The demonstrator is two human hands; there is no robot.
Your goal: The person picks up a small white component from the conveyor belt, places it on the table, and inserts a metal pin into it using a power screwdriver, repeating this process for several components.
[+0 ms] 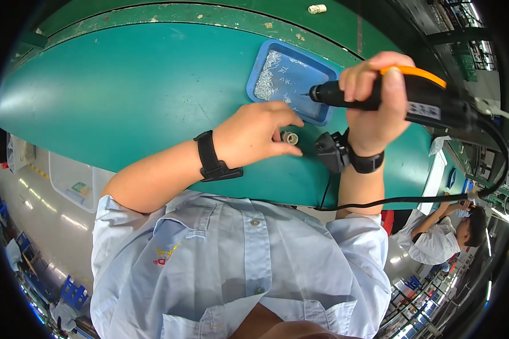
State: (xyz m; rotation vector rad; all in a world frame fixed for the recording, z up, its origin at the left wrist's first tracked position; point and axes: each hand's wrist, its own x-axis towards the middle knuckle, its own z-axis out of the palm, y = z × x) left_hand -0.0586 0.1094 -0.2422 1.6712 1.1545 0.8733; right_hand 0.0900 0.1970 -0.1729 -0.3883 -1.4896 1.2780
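Observation:
My right hand (pixel 379 101) is wrapped around a black electric screwdriver (pixel 345 97) with an orange lever along its top. Its thin bit points left, over a blue tray (pixel 255 79) that holds many small silvery screws (pixel 268 79). Nearer to me, my left hand (pixel 260 131) lies low over the green table, thumb and index finger apart. Between them sits a small round cream-and-metal part (pixel 290 138), hollow at its end. The two fingertips look clear of it; whether the other fingers touch it is hidden.
A black cable (pixel 500 152) runs from the screwdriver's rear down the right side. A boxy black device (pixel 332 151) is strapped at my right wrist. Another small cream part (pixel 317 9) lies on the far green ledge. A co-worker (pixel 435 243) sits at the right.

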